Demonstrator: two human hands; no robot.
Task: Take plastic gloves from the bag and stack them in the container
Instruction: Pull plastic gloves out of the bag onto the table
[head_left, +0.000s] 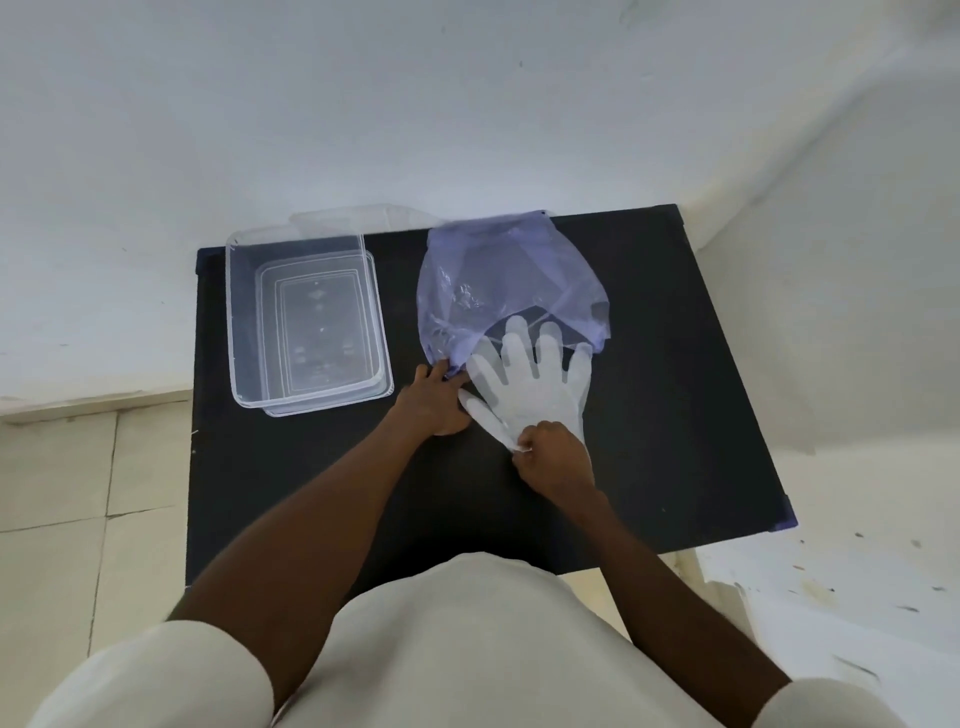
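A thin purple plastic bag (498, 280) lies on the black table (675, 389), its mouth facing me. A clear plastic glove (530, 379) lies spread flat half out of the bag, its fingertips still at the bag's opening. My right hand (553, 462) pinches the glove's cuff edge near the thumb. My left hand (434, 402) presses on the bag's near left corner, holding its edge. The clear rectangular container (306, 312) stands to the left of the bag, and I see no gloves inside it.
A clear lid (358, 215) leans behind the container at the table's far edge. White walls rise behind and to the right. Tiled floor lies left of the table. The table's right half is bare black surface.
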